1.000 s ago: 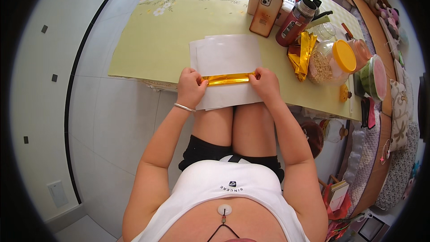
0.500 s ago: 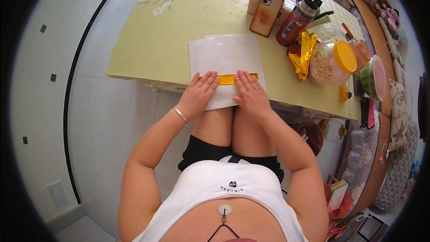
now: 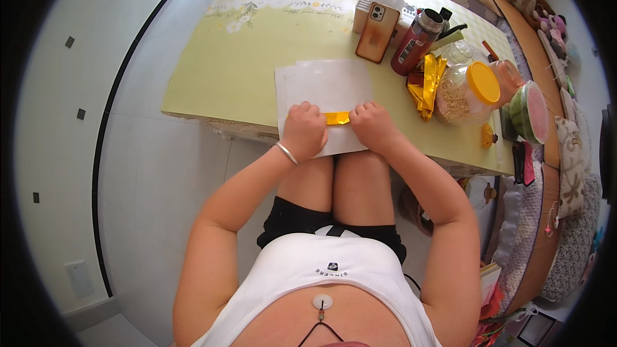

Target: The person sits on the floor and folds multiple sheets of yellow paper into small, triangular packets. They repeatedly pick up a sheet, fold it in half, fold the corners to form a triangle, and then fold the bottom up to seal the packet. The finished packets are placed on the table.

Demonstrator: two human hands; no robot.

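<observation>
A narrow strip of shiny gold foil (image 3: 337,118) lies crosswise over white paper sheets (image 3: 328,83) at the table's near edge. My left hand (image 3: 304,130) has its fingers curled around the strip's left end. At the right end, my right hand (image 3: 375,127) grips the strip with bent fingers. Only the middle of the strip shows between the two hands; its ends are hidden under the fingers. The lower part of the sheets reaches past the table edge, over my thighs.
Folded gold foil strips (image 3: 425,87) lie to the right, beside a yellow-lidded jar (image 3: 457,97). Behind them stand a dark red flask (image 3: 416,42) and a phone (image 3: 378,32) propped upright. Further right are a cut watermelon (image 3: 528,112) and a small yellow object (image 3: 488,135).
Both hands lay flat with fingers stretched over the foil; now their fingers are curled in on its two ends. Less of the strip shows at the right.
</observation>
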